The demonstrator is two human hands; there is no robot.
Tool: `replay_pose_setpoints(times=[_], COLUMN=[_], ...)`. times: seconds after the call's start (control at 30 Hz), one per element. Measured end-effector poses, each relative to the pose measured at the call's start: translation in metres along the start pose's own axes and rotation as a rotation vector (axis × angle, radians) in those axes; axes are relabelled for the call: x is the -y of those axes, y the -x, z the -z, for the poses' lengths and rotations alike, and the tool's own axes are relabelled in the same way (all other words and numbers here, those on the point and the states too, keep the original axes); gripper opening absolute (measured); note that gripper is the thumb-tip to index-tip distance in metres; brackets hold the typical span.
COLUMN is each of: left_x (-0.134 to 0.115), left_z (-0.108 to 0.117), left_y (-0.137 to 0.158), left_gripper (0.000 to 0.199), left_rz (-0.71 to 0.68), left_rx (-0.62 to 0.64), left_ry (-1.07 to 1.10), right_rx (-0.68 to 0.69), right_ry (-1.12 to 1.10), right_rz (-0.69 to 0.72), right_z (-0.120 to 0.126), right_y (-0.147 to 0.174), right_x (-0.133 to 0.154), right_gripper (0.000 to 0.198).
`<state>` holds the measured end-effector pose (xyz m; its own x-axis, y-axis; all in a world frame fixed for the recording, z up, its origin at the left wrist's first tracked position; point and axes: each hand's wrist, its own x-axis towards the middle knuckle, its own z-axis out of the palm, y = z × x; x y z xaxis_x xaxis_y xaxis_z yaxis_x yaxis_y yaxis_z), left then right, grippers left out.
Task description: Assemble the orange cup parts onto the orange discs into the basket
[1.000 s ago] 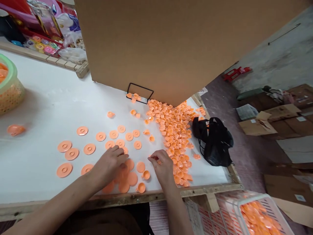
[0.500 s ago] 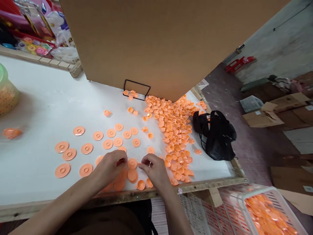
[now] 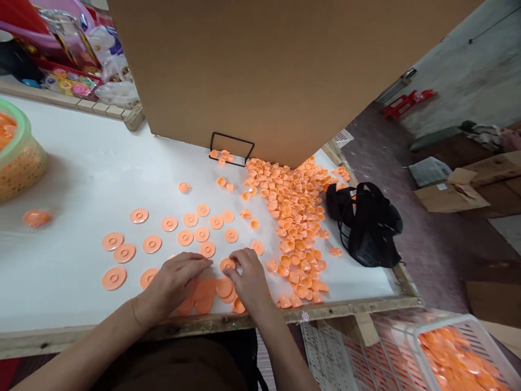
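Observation:
My right hand (image 3: 249, 279) has thumb and fingertips closed on the edge of a small orange toy saucer (image 3: 227, 264). Just below lie overlapping orange saucers (image 3: 224, 288) and an orange toy cup (image 3: 238, 306), partly covered by that hand. Over a cluster of orange discs (image 3: 204, 296) near the table's front edge, my left hand (image 3: 173, 279) is palm down with fingers stretched out, and nothing shows in its grasp. Several single saucers (image 3: 152, 244) are spread to the left and beyond both hands. A heap of orange cups (image 3: 297, 217) lies to the right.
A large cardboard box (image 3: 252, 76) stands at the back of the white table (image 3: 89, 163). At the left is a green-rimmed tub (image 3: 24, 157) near an orange teapot-like piece (image 3: 36, 218). A black bag (image 3: 368, 225) lies right; below, a crate (image 3: 468, 326) holds orange pieces.
My left hand's fingers have straightened over the discs. My right thumb and fingers have moved onto the saucer between the hands. The whole view has shifted slightly.

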<state>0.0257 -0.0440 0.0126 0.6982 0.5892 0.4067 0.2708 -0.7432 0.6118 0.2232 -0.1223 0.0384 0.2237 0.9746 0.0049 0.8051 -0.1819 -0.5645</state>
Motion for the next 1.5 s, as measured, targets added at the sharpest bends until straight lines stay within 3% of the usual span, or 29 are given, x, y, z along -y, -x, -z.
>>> replay_pose_setpoints(times=[0.1,0.17,0.3,0.43,0.53,0.63,0.73,0.8,0.9,1.0,1.13,1.23,1.4,1.5], left_x=[0.002,0.002,-0.002,-0.011,-0.014,-0.013,-0.014,-0.017,-0.019,-0.015,-0.004,0.003,0.01,0.01], left_z=[0.007,0.015,0.028,0.029,0.025,0.024,0.028,0.033,0.043,0.055,0.074,0.085,0.093,0.094], left_y=[0.006,0.011,0.021,0.026,0.027,0.029,0.035,0.041,0.054,0.071,0.093,0.107,0.121,0.118], left_gripper=[0.039,0.043,0.03,0.022,0.015,0.012,0.01,0.009,0.017,0.018,0.014,0.01,0.016,0.019], left_rz=[-0.171,-0.179,0.026,0.148,0.225,0.278,0.34,0.345,0.247,0.144,0.125,0.188,0.433,0.444], left_rx=[0.132,0.155,0.086,0.227,0.304,0.313,0.292,0.249,0.167,0.098,0.042,-0.03,-0.068,-0.065], left_ry=[-0.077,-0.065,-0.057,-0.142,-0.158,-0.131,-0.062,0.001,0.055,0.026,-0.058,-0.096,-0.165,-0.272], right_rx=[-0.084,-0.037,0.15,0.192,0.269,0.19,0.07,0.098,0.146,0.163,0.198,0.216,0.181,0.219], right_ry=[0.022,0.047,0.152,0.104,-0.03,-0.06,0.109,0.185,0.159,0.126,0.146,0.085,0.064,0.037], right_rz=[0.016,0.06,0.042,-0.057,-0.104,-0.075,0.028,0.061,0.068,0.088,0.031,-0.007,0.028,0.042], right_z=[0.006,0.011,0.012,0.008,0.011,0.016,0.019,0.018,0.016,0.008,-0.008,-0.015,-0.016,-0.018], right_y=[0.001,0.008,0.03,0.041,0.036,0.029,0.029,0.033,0.041,0.043,0.04,0.039,0.04,0.042], right_x=[-0.002,0.001,0.016,0.026,0.027,0.022,0.016,0.015,0.024,0.04,0.053,0.052,0.05,0.051], right_gripper=[0.019,0.017,0.014,0.024,0.02,0.018,0.02,0.018,0.015,0.021,0.022,0.019,0.031,0.022])
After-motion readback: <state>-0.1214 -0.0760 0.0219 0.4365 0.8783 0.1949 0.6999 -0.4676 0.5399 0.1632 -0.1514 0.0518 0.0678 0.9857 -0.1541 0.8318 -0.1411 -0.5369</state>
